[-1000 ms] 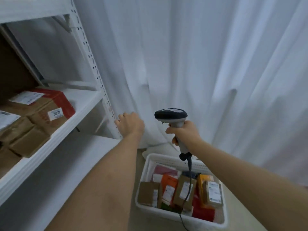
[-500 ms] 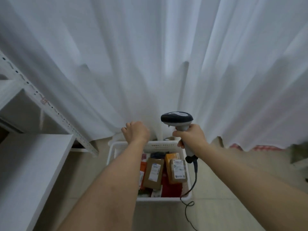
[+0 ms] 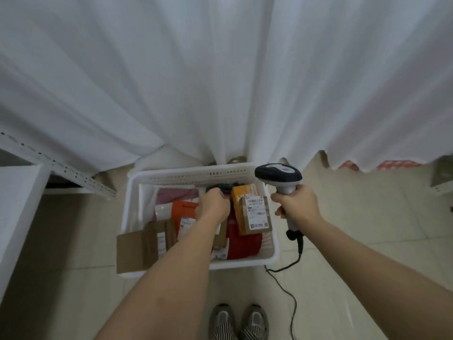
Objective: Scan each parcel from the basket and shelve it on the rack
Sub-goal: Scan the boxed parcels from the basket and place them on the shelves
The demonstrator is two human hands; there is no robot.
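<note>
Head view: left hand (image 3: pixel 212 204) inside basket (image 3: pixel 196 173), right hand (image 3: pixel 297 203) gripping scanner (image 3: pixel 279 174).

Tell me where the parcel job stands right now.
Done: nothing checkable, since no shelved parcel is in view; only a bare corner of the rack shows. In hand: the right hand grips the scanner, while the left hand reaches into the basket among the parcels; its grip is hidden. Left: many parcels, including a labelled brown box.

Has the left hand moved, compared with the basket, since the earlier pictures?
Yes. The left hand has gone from above the far rim of the basket down inside it, among the parcels.
</note>
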